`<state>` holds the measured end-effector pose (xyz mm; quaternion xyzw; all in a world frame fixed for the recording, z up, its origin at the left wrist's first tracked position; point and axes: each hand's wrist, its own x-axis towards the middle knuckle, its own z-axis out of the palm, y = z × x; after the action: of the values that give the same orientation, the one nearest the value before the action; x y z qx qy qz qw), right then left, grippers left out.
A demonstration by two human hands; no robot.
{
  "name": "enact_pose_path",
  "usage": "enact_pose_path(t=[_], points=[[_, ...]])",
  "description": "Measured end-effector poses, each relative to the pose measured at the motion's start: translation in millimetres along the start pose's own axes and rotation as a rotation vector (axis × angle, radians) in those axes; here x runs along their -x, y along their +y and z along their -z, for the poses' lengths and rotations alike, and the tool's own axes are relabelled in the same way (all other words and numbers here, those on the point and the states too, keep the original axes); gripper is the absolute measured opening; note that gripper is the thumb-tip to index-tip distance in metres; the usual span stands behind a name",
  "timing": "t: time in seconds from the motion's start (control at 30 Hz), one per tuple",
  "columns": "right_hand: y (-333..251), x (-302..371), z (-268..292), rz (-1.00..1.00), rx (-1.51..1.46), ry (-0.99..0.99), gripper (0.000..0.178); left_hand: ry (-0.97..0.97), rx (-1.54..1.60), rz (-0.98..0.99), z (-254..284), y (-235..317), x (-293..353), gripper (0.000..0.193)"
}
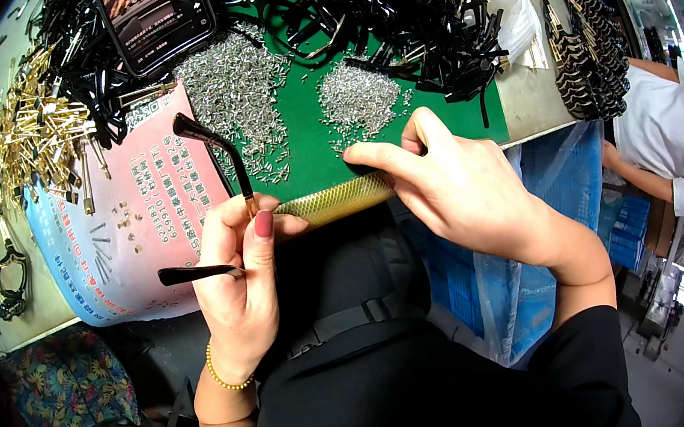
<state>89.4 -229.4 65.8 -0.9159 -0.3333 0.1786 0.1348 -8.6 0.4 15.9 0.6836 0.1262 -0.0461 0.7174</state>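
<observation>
My left hand (241,266) is closed, thumb and fingers pinched round a pair of eyeglass temples. One black temple (225,147) points up and away over the table; another black tip (194,273) sticks out to the left beside my palm. The held middle is hidden by my fingers. My right hand (463,184) rests at the table edge, its index finger stretched left to the near rim of a small pile of tiny silver metal pieces (359,97). Its other fingers are bent, and I see nothing held. A larger pile of silver pieces (236,98) lies farther left.
A phone (159,21) stands among black temples (397,7). Gold metal parts (36,124) heap at the left, near a printed pink-blue sheet (129,207). A gold scaly strip (336,201) lines the green mat's (304,123) front edge. Bundled temples (583,43) lie right; a person (669,136) is beyond.
</observation>
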Motion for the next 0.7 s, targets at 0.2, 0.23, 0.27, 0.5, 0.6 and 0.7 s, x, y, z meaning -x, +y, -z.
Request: enact_pose_path(t=[0.2,0.23,0.27,0.5,0.6,0.7], points=[[-2,-5,2,0.01,0.037,-0.047,0.046,-0.001,-0.041,-0.001,2,-2,-1,0.024],[-4,-5,3,0.012,0.051,-0.066,0.046,-0.002,-0.06,0.017,3,1,-2,0.024],[-6,-6,4,0.014,0.064,-0.084,0.045,-0.003,-0.08,0.035,4,2,-3,0.025],[-18,-19,12,0.038,-0.517,-0.229,0.043,0.041,-0.087,-0.078,0,-2,-9,0.021],[-40,-34,31,-0.241,-1.047,-0.555,0.045,0.064,-0.14,-0.111,2,-5,-7,0.02],[-42,-36,30,-0.3,-1.127,-0.556,0.047,0.056,-0.164,-0.157,0,-5,-9,0.021]])
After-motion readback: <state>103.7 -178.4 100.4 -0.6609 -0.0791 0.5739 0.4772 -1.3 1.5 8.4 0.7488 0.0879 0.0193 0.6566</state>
